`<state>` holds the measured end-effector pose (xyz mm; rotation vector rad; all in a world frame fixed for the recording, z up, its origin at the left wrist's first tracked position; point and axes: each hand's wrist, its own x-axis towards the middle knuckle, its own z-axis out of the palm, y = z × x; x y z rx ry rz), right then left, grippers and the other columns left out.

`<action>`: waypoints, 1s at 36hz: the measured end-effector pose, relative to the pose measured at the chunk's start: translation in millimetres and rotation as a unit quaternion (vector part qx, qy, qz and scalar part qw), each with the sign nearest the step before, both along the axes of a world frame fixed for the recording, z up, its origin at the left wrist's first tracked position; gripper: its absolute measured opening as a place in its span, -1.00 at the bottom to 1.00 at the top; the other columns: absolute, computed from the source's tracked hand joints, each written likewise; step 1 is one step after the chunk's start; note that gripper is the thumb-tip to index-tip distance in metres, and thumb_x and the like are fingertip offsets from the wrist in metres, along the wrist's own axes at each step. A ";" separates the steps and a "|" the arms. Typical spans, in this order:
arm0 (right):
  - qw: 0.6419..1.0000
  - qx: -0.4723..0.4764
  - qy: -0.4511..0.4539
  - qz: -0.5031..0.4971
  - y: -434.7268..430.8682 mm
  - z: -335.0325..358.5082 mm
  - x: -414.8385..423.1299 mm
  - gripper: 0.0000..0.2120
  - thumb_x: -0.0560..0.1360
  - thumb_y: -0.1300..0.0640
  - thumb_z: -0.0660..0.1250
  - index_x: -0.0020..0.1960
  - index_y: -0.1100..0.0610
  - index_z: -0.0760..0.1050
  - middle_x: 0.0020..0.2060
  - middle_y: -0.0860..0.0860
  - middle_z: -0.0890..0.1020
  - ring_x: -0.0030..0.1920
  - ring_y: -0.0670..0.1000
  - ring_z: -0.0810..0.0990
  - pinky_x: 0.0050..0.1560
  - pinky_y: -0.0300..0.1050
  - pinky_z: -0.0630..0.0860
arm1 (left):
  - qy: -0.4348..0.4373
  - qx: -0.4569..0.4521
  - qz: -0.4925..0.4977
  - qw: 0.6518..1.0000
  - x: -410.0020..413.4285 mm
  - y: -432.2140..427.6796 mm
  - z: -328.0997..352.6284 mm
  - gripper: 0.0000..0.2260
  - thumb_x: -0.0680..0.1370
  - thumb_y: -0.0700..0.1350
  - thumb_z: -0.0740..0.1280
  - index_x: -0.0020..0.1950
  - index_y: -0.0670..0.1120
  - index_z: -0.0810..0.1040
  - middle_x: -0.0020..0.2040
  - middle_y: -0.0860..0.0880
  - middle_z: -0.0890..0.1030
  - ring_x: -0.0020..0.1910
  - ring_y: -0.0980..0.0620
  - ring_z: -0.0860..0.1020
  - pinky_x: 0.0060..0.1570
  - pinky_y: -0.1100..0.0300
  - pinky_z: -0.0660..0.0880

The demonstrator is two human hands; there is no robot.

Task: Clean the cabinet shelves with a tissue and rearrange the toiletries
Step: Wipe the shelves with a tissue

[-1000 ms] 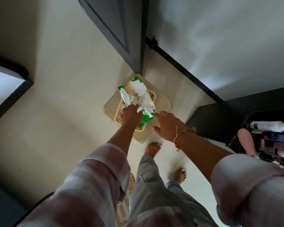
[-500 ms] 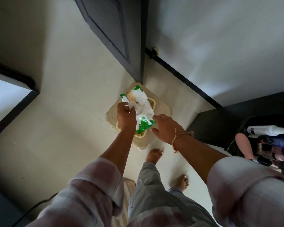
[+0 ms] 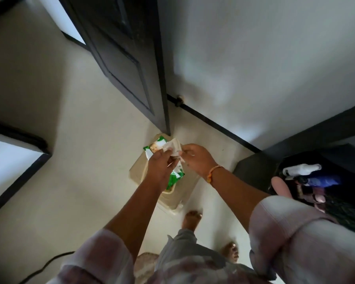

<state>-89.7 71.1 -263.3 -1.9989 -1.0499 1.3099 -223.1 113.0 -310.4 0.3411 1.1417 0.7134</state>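
Observation:
My left hand point(image 3: 161, 168) grips a green and white pack of wet wipes point(image 3: 175, 176) over a beige bin point(image 3: 168, 203) on the floor. A white tissue point(image 3: 172, 147) sticks up from the pack's top. My right hand point(image 3: 197, 157) pinches that tissue at its right edge, fingers closed on it. At the right edge, a dark cabinet point(image 3: 254, 169) holds toiletries: a white bottle point(image 3: 301, 169), a blue bottle point(image 3: 324, 180) and a pink bottle point(image 3: 280, 186), all lying on their sides.
A dark door point(image 3: 127, 64) stands open just behind the bin. A white wall with a black skirting point(image 3: 217, 128) runs to the right. My bare feet point(image 3: 192, 220) stand on the pale floor. A black cable point(image 3: 47, 265) lies at the lower left.
Both hands rose from the bin with the pack. My right hand, open beside the pack before, has closed on the tissue at its top.

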 end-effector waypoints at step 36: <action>0.874 0.053 -0.089 -0.476 -324.2 29.7 165.4 -0.76 0.51 0.22 0.24 0.10 0.05 0.60 -0.14 -0.03 0.63 -0.12 0.01 0.57 -0.16 -0.22 0.47 | 0.109 0.195 -0.501 0.836 251.2 -245.1 68.1 -0.78 0.42 -0.20 0.50 -0.07 -0.28 0.54 -0.23 -0.17 0.60 -0.38 0.11 0.57 -0.35 0.31 0.50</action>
